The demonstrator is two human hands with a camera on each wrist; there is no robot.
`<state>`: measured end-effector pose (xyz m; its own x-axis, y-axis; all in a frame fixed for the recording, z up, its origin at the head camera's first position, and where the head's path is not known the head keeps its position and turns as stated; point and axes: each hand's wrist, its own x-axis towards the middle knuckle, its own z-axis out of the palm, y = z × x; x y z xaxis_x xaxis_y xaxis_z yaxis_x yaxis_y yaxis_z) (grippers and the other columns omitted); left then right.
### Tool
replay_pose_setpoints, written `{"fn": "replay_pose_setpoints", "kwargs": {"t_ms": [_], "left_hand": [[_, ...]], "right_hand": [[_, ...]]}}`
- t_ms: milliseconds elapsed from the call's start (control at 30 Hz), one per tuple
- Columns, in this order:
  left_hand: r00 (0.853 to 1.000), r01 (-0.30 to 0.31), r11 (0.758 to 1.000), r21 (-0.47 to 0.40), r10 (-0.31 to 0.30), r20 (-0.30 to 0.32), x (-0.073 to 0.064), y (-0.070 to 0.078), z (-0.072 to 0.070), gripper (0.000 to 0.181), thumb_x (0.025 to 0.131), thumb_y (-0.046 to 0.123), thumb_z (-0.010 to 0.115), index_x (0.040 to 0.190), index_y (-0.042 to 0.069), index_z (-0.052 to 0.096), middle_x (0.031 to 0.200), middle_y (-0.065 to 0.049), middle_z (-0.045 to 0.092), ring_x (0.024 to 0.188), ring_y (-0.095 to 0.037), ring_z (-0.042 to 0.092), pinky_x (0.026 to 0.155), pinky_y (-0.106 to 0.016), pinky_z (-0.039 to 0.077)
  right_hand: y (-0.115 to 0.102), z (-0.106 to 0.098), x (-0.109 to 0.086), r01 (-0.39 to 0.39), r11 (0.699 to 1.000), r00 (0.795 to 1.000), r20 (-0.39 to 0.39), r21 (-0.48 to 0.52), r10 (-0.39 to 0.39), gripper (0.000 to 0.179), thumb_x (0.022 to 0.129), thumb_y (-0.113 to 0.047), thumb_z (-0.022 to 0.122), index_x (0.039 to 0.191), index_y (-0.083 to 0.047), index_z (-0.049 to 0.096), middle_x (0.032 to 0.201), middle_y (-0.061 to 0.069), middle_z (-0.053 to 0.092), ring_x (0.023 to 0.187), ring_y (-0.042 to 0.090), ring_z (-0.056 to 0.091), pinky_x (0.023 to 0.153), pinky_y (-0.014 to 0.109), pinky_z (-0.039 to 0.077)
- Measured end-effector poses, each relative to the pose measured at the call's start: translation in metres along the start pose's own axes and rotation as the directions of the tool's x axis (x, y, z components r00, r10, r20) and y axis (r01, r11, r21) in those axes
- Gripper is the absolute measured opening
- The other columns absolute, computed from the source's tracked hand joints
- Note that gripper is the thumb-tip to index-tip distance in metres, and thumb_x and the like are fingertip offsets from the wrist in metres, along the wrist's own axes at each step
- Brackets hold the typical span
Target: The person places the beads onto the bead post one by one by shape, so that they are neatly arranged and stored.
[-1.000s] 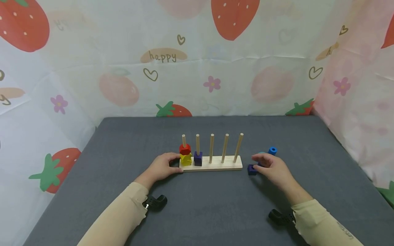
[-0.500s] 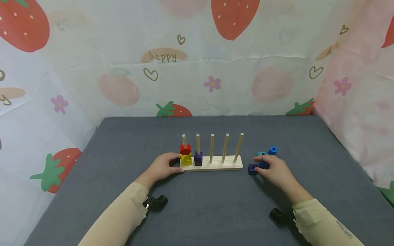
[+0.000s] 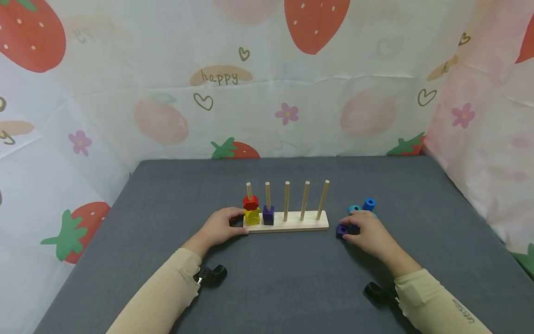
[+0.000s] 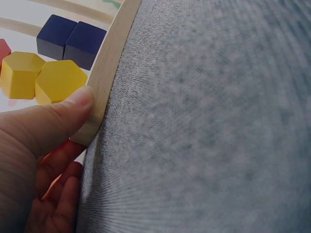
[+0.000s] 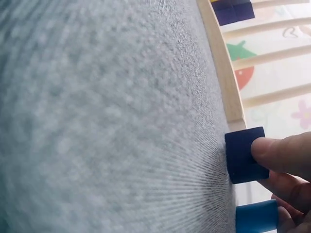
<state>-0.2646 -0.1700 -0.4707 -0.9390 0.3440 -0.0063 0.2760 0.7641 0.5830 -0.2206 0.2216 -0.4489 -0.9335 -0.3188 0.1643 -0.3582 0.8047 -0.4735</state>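
Backdrop point(image 3: 250, 113) lettered "happy", left hand point(image 3: 217, 227) with grip pinching pegboard point(image 3: 296, 224), right hand point(image 3: 369, 233) with grip pinching purple block point(image 5: 240, 158)

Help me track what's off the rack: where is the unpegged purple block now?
In the head view, the purple block is just beyond the right end of the pegged base, pinched by the right hand; the blue cylinder stands farther back.
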Motion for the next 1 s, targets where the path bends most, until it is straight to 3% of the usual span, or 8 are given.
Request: {"fn": "replay_pose_setpoints", "kwargs": {"t_ms": [467,1000], "left_hand": [[1.000,0.009,1.000,-0.005,-0.009,-0.005,0.000,-0.002,0.001,0.057,0.074,0.037,0.075,0.124,0.015,0.058,0.124,-0.003,0.056,0.116,-0.023,0.049,0.099,-0.044,0.038],[1.000,0.017,1.000,-0.010,-0.017,-0.010,-0.001,-0.001,0.001,0.057,0.074,0.035,0.075,0.123,0.013,0.058,0.123,-0.004,0.057,0.116,-0.024,0.050,0.099,-0.044,0.037]], "right_hand": [[-0.001,-0.005,0.001,-0.094,0.993,0.996,0.002,0.070,0.094,0.026,0.081,-0.016,0.069,0.106,-0.009,0.067,0.110,0.013,0.062,0.108,0.035,0.052,0.090,0.052,0.040],[-0.020,-0.029,0.007,-0.146,0.971,0.986,-0.047,0.186,0.158,0.027,0.083,-0.016,0.068,0.109,-0.009,0.065,0.104,0.010,0.063,0.091,0.027,0.062,0.074,0.040,0.052]]}}
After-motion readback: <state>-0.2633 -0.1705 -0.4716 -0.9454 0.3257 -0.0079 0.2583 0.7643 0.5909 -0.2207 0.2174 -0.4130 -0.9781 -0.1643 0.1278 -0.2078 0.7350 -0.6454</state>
